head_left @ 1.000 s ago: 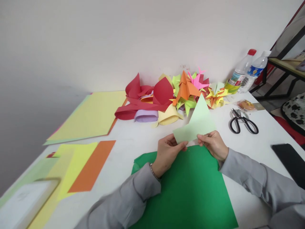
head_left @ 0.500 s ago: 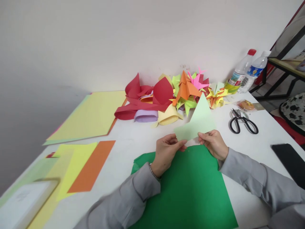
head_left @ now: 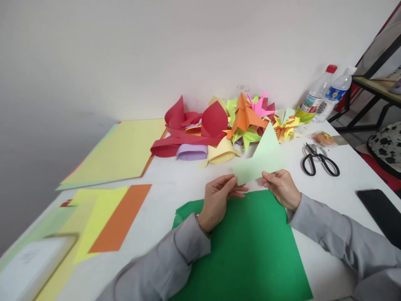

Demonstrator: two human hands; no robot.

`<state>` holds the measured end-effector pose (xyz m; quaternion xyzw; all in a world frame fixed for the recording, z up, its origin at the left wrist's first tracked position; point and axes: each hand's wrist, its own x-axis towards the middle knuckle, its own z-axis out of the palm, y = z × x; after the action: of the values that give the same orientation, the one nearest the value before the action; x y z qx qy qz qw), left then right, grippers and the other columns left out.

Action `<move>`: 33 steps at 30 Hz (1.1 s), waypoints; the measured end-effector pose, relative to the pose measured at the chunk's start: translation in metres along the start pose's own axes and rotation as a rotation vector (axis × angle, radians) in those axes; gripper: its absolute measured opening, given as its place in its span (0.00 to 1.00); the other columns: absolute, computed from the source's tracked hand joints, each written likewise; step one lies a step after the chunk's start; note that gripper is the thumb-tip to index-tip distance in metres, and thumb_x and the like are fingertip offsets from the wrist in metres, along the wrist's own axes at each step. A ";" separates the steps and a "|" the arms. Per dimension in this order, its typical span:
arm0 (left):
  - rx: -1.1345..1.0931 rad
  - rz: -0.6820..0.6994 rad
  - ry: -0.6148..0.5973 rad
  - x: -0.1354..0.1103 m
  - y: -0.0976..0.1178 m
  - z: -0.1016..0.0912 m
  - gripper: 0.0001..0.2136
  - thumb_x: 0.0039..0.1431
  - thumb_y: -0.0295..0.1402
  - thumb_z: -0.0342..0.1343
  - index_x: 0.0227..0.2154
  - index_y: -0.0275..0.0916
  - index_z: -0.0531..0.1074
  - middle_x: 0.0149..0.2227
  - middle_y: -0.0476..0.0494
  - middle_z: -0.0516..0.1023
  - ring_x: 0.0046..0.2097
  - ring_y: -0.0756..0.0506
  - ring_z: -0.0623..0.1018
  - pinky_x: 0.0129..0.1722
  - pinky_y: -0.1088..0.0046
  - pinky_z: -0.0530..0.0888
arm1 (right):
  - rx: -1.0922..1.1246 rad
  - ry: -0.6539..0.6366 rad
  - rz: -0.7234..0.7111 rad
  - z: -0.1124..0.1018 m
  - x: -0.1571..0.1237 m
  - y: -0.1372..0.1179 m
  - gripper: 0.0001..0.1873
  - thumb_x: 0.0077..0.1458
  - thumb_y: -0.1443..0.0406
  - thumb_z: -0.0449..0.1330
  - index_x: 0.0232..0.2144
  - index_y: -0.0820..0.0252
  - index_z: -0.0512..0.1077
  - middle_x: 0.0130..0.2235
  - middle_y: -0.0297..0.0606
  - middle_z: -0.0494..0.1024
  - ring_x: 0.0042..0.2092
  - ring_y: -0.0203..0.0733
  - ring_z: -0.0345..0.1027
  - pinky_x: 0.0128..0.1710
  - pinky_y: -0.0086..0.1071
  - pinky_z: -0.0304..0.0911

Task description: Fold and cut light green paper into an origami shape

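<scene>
White table | hands hold mint paper | peak up, long axis slanted

Green sheet runs off the bottom edge, white boxy thing gets chopped at the left, bottle labels are too tiny to read, and the right hand hides some pale green paper.

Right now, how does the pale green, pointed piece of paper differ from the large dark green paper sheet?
The pale green, pointed piece of paper is held up in the right hand; the large dark green paper sheet lies on the table. The pale piece is smaller; the dark sheet is broader. Both are green.
</scene>
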<state>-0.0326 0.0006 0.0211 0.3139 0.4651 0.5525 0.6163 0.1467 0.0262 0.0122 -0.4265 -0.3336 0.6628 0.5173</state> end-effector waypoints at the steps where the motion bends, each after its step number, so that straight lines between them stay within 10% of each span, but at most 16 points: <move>1: -0.004 -0.006 -0.010 0.000 0.000 0.000 0.17 0.42 0.41 0.67 0.29 0.33 0.71 0.21 0.45 0.78 0.27 0.41 0.82 0.22 0.73 0.77 | 0.003 -0.002 0.000 0.000 0.000 0.000 0.17 0.33 0.58 0.74 0.15 0.65 0.74 0.17 0.35 0.73 0.20 0.30 0.62 0.23 0.28 0.57; 15: 0.105 0.092 -0.062 -0.003 0.000 0.001 0.17 0.44 0.40 0.66 0.34 0.33 0.74 0.27 0.44 0.79 0.29 0.44 0.80 0.25 0.71 0.77 | -0.052 0.002 -0.017 0.000 0.000 0.001 0.18 0.33 0.56 0.73 0.15 0.64 0.74 0.17 0.35 0.73 0.20 0.32 0.62 0.23 0.28 0.58; 33: 0.381 0.095 -0.178 -0.011 0.001 0.009 0.09 0.39 0.36 0.68 0.22 0.38 0.76 0.19 0.48 0.77 0.22 0.48 0.74 0.22 0.73 0.74 | -0.386 -0.351 -0.097 0.006 -0.013 0.001 0.11 0.40 0.58 0.69 0.23 0.59 0.76 0.23 0.35 0.78 0.23 0.36 0.67 0.23 0.30 0.64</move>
<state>-0.0245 -0.0089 0.0276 0.4939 0.4893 0.4532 0.5578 0.1427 0.0130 0.0169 -0.3792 -0.5586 0.6251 0.3917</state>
